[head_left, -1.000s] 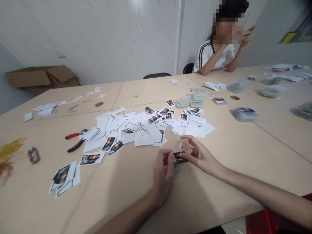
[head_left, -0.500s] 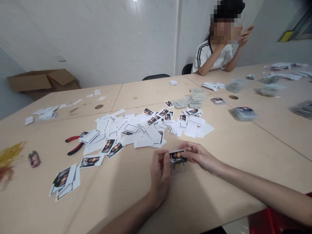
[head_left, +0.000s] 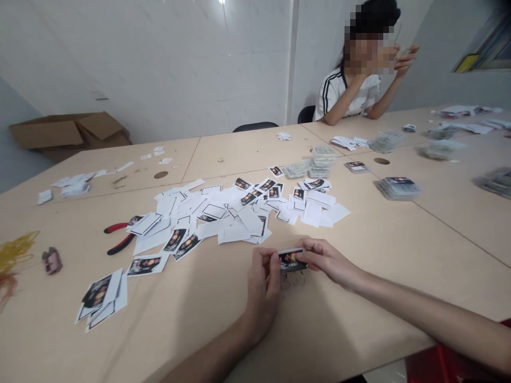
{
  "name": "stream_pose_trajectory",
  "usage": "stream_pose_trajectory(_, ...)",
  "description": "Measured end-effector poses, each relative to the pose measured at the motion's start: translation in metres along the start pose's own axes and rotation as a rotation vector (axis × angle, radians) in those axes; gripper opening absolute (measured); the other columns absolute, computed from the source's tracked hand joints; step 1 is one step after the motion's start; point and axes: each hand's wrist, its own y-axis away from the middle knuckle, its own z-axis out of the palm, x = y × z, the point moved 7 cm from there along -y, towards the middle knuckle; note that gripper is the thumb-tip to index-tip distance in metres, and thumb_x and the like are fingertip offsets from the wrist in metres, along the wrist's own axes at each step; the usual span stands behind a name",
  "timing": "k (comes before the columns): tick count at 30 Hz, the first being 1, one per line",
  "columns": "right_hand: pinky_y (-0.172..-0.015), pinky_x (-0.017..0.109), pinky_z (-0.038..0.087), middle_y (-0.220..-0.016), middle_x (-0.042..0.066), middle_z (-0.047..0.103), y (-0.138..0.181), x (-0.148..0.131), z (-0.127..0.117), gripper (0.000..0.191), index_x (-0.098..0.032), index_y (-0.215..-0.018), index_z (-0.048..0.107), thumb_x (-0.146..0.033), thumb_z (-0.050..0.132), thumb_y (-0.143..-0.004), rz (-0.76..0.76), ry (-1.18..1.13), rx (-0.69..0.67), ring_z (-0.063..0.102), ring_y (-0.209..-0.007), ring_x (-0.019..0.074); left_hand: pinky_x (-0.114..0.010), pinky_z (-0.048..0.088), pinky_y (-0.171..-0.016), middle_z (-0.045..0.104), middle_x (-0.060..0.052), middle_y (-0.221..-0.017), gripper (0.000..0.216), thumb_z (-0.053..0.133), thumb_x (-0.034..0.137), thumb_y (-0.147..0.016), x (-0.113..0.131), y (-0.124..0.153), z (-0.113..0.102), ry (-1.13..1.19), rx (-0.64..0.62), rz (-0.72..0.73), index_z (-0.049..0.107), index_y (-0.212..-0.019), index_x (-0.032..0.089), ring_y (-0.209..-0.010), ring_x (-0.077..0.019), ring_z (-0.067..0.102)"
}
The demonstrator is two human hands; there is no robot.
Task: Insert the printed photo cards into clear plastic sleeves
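Note:
My left hand point(head_left: 263, 284) and my right hand point(head_left: 327, 260) both pinch a small flat case with a dark printed card point(head_left: 291, 259) just above the beige table point(head_left: 359, 298). Small metal hooks hang under the case. Each hand has its fingers closed on one end of the case. A loose heap of white and printed cards point(head_left: 223, 210) lies just beyond my hands.
Red-handled pliers point(head_left: 117, 236) lie left of the heap, and yellow rubber bands point(head_left: 16, 250) at the far left edge. Stacks of filled cases point(head_left: 399, 187) and clear cases point(head_left: 321, 159) stand further back. Another person point(head_left: 355, 80) sits at the far side. A cardboard box point(head_left: 67, 130) lies behind.
My right hand's fingers have closed down on the case; earlier they were spread above it. Both hands have shifted slightly with the case.

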Motion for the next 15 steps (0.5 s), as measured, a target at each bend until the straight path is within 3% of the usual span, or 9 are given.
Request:
stream_pose_trajectory(8,-0.048,0.020,0.031,-0.060,-0.003,0.044,-0.001,0.001,-0.001,0.021,-0.014,-0.067,0.054,-0.033,0.051,-0.074,-0.031,0.011,-0.009,0.040,-0.054,0.0081,-0.023,0.041,-0.058,0.054,0.001,-0.068,0.016,0.039,0.033,-0.080,-0.008,-0.001,-0.003,-0.003,0.037,-0.077,0.044,-0.084,0.019,-0.063,-0.0116,0.052)
stream_pose_trajectory(11,-0.057,0.022,0.038,-0.072,0.000,0.053,0.000,-0.003,0.007,0.020,-0.015,-0.079,0.056,-0.032,0.057,-0.070,-0.070,-0.050,-0.111,0.049,-0.066,0.0113,-0.024,0.042,-0.061,0.057,0.000,-0.073,0.016,0.039,0.034,-0.081,-0.011,-0.003,-0.004,0.062,0.045,-0.106,0.042,-0.086,0.019,-0.067,-0.0126,0.054)
stream_pose_trajectory(13,-0.066,0.025,0.041,-0.084,0.002,0.056,0.001,-0.005,0.013,0.030,-0.015,-0.090,0.055,-0.030,0.062,-0.065,-0.099,-0.072,-0.178,0.052,-0.078,0.0146,-0.025,0.043,-0.062,0.058,-0.001,-0.076,0.016,0.040,0.034,-0.080,-0.011,-0.004,-0.004,0.143,0.051,-0.116,0.040,-0.088,0.020,-0.069,-0.0128,0.055)
stream_pose_trajectory(15,-0.070,0.027,0.042,-0.088,0.003,0.057,0.001,-0.004,0.012,0.036,-0.016,-0.094,0.054,-0.031,0.064,-0.063,-0.112,-0.040,-0.145,0.052,-0.083,0.0169,-0.025,0.044,-0.061,0.058,-0.001,-0.078,0.016,0.042,0.033,-0.079,-0.011,-0.005,-0.002,0.226,0.041,-0.121,0.038,-0.088,0.021,-0.068,-0.0128,0.056)
